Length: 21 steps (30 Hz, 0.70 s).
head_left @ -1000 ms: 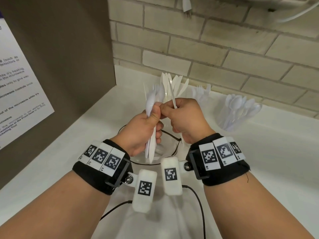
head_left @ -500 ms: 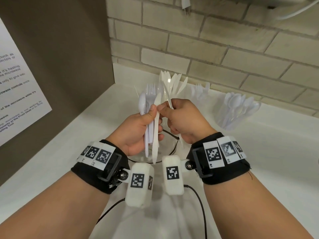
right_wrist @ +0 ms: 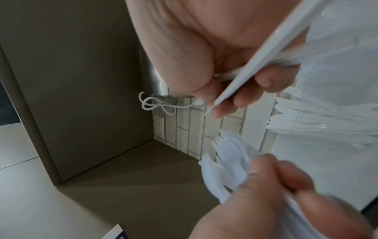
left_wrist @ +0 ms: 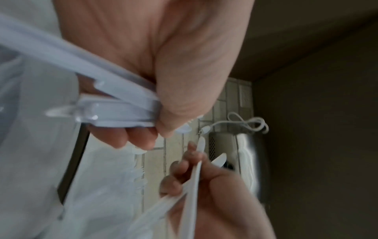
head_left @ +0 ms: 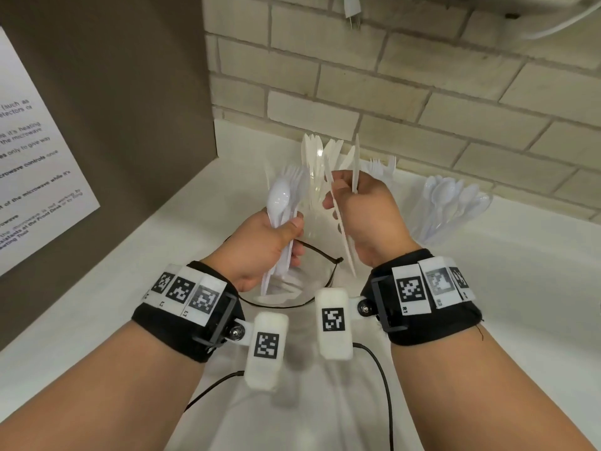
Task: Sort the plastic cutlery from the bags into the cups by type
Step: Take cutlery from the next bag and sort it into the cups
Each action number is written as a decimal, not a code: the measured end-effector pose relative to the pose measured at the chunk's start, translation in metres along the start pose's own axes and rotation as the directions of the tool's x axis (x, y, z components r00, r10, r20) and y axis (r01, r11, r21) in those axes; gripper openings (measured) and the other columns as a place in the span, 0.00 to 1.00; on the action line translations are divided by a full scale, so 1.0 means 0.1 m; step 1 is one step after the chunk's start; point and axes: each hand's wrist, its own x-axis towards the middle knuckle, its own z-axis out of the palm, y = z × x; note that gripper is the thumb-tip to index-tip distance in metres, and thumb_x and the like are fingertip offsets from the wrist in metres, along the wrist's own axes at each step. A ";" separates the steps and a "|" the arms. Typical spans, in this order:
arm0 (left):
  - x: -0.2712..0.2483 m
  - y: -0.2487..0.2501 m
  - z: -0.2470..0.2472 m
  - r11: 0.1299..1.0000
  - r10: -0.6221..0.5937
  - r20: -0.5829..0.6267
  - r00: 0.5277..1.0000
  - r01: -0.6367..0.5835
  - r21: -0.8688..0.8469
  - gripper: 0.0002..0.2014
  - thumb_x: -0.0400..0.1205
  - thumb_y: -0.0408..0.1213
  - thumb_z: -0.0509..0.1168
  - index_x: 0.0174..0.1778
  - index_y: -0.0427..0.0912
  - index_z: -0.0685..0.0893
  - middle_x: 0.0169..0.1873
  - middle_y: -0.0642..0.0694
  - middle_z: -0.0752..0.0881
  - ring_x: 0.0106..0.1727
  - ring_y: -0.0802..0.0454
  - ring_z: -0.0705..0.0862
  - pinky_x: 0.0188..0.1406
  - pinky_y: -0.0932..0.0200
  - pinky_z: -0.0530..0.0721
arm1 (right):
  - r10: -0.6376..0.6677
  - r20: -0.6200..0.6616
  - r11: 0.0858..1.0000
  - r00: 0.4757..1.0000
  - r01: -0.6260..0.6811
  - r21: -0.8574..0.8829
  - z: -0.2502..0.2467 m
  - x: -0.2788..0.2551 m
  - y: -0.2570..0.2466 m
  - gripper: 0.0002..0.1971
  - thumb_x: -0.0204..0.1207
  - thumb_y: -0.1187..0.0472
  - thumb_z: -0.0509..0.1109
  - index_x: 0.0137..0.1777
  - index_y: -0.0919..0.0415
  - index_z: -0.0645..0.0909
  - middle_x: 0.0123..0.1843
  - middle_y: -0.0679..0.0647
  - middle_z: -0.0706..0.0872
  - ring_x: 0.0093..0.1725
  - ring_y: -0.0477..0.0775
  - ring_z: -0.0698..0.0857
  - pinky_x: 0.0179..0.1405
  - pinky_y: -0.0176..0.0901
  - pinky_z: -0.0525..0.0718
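Two white knives (head_left: 344, 222) sit pinched in the right hand (head_left: 367, 216), apparently pulled aside for the knife cup (head_left: 320, 164) just behind, while the left hand (head_left: 260, 245) clasps the unsorted bundle (head_left: 281, 219) (spoons and forks) over the bag (head_left: 286, 288).

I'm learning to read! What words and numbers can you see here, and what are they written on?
"of the microwave while it's" on the white wall notice; its left part is cut off.
"only to give way" on the same notice.
"R1" under a square code tag on the right wristband.
The notice's bottom lines are too blurred to read.
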 end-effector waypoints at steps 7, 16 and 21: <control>0.06 -0.03 -0.02 0.576 0.266 0.005 0.964 -0.163 0.801 0.11 0.85 0.38 0.57 0.57 0.36 0.67 0.36 0.40 0.81 0.33 0.44 0.83 0.29 0.48 0.80 | -0.054 0.053 0.997 0.997 0.057 -0.052 0.07 0.01 -0.08 0.14 0.75 0.46 0.73 0.44 0.58 0.82 0.30 0.45 0.78 0.22 0.39 0.73 0.25 0.33 0.70; 0.06 -0.07 -0.03 0.465 0.334 0.004 0.942 -0.168 0.869 0.08 0.84 0.33 0.58 0.51 0.41 0.63 0.27 0.51 0.72 0.24 0.55 0.72 0.20 0.59 0.61 | -0.155 -0.052 0.977 0.986 0.145 -0.158 0.24 0.12 -0.14 0.10 0.79 0.57 0.68 0.43 0.66 0.80 0.44 0.63 0.88 0.46 0.63 0.86 0.48 0.53 0.83; 0.09 -0.08 -0.05 0.464 0.352 -0.018 0.936 -0.158 0.871 0.08 0.84 0.35 0.59 0.53 0.39 0.65 0.28 0.51 0.72 0.25 0.52 0.74 0.21 0.58 0.63 | -0.169 -0.113 0.985 0.979 0.166 -0.036 0.23 0.16 -0.17 0.09 0.80 0.54 0.66 0.45 0.59 0.78 0.45 0.61 0.88 0.46 0.61 0.86 0.49 0.53 0.84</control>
